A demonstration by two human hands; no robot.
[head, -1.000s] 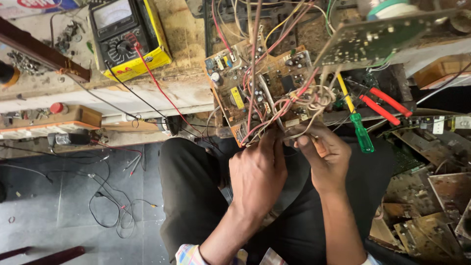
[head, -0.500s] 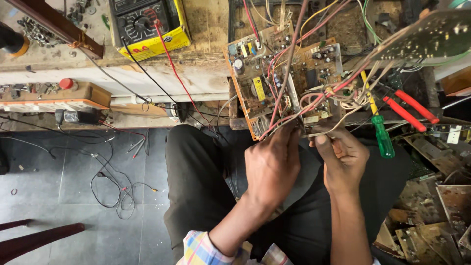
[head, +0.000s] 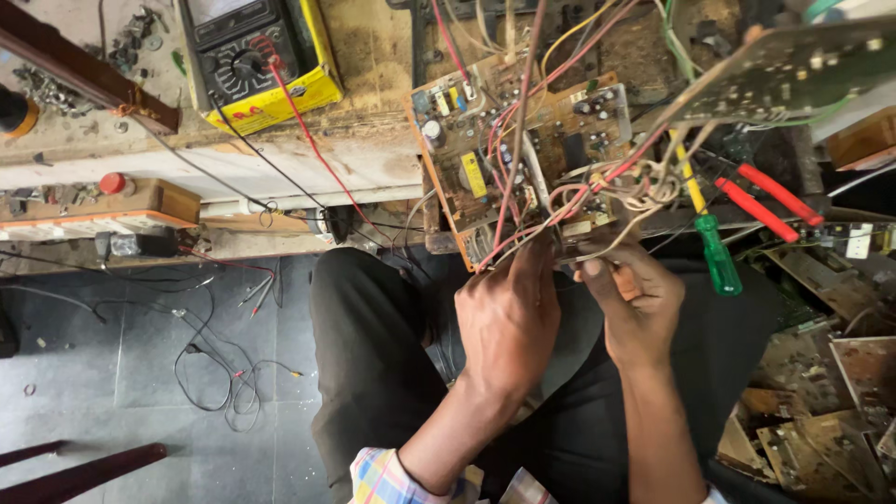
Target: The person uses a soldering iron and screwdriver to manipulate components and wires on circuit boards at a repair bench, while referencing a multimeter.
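The left hand [head: 509, 322] and right hand [head: 635, 303] worked over the lap, fingers pinched on the tangle of wires [head: 597, 201] at the near edge of the brown circuit board [head: 495, 159], which overhung the bench [head: 364, 149]. A green screwdriver [head: 714, 247] lay just right, red pliers [head: 765, 201] beyond; a yellow multimeter [head: 257, 61] sat far left

From my feed I see a worn wooden surface [head: 373, 121] across the top, its top stained and its front edge painted a chipped white. Below it lies a floor [head: 140, 373] of dark grey tiles with pale joints, scattered with loose thin wires [head: 219, 383]. A dark red wooden bar [head: 84, 471] crosses the lower left corner. Even daylight falls on the surface; the floor beneath sits in duller shade.
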